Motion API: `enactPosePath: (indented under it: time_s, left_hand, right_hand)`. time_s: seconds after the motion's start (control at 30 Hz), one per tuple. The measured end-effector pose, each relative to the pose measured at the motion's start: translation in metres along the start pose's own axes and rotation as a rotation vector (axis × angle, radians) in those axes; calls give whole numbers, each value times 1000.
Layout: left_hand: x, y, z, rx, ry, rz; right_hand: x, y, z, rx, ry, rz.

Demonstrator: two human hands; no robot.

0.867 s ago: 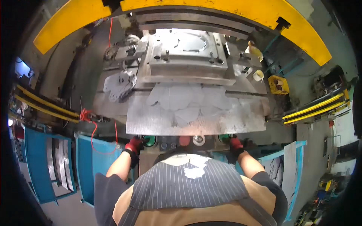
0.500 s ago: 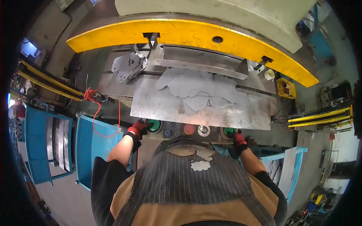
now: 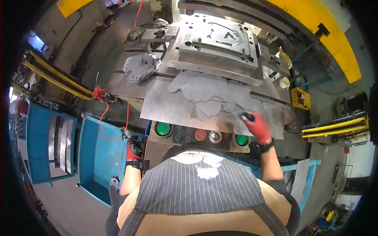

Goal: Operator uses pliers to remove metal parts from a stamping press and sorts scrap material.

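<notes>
right hand [image 3: 258, 125], red-gloved, lies right of centre on the sheet [image 3: 177, 106], fingers curled, seemingly pinching a thin dark tool — cutouts [image 3: 208, 94] lie just up-left of it. left hand [image 3: 134, 148] hangs lower left beside the blue bin [image 3: 98, 157] — its grip can't be told.

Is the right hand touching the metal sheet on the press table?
Touching. The head view shows the gloved right hand lying on the metal sheet near its front edge, with no gap visible.
</notes>
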State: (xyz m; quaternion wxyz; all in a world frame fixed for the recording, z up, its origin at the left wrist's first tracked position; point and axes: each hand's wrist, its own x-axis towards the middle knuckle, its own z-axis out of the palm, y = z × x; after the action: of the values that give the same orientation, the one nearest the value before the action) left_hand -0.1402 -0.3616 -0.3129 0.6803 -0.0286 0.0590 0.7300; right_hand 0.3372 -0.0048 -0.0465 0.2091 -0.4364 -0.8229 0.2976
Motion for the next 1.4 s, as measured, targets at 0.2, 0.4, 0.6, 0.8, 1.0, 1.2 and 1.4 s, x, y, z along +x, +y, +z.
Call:
enactPosePath:
  time_s: [0.2,0.4,0.6,0.8,1.0,1.2,1.4]
  left_hand:
    - [-20,0,48,746,316,448]
    - [1,-64,204,975,667,552]
    - [80,-87,251,1152,361,369]
    - [250,-122,350,1729,-154,332]
    - [401,-147,350,2224,-80,340]
    - [389,-152,376,2008,-183,341]
    - [294,-130,382,2069,-36,698]
  right_hand:
    - [151,-54,108,-430,-285,-448]
    - [204,-46,135,-585,-505,-264]
    - [166,-56,121,-630,-256,-157]
    - [131,-30,97,-661,-180,-96]
    - [115,-28,92,-650,22,-21]
    - [110,-35,75,-612,-42,129]
    - [107,-24,68,-702,-277,-33]
